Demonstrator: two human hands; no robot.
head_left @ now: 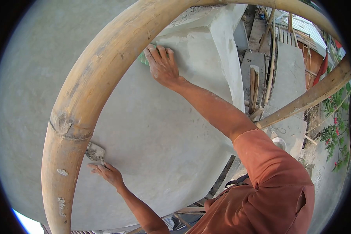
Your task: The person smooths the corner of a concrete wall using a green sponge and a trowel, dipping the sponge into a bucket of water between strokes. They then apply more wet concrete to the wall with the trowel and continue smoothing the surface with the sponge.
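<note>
My right hand (163,68) is at the upper middle, its back to the camera and fingers bent over a green striped pad or sponge (143,58), pressed on the smooth grey plaster surface (144,113). The bamboo pole partly covers the pad. Lower left, my left hand (110,174) holds a small trowel (94,152) with grey mortar on its blade. The blade lies close to the plaster, partly behind the pole, and its handle is mostly hidden by my fingers.
A thick curved bamboo pole (82,85) crosses in front of the plaster. A raised plaster edge (226,58) stands at upper right. Another pole (308,100), wooden pieces (254,87), a pale bucket (279,143) and a flowering plant (335,134) are on the right.
</note>
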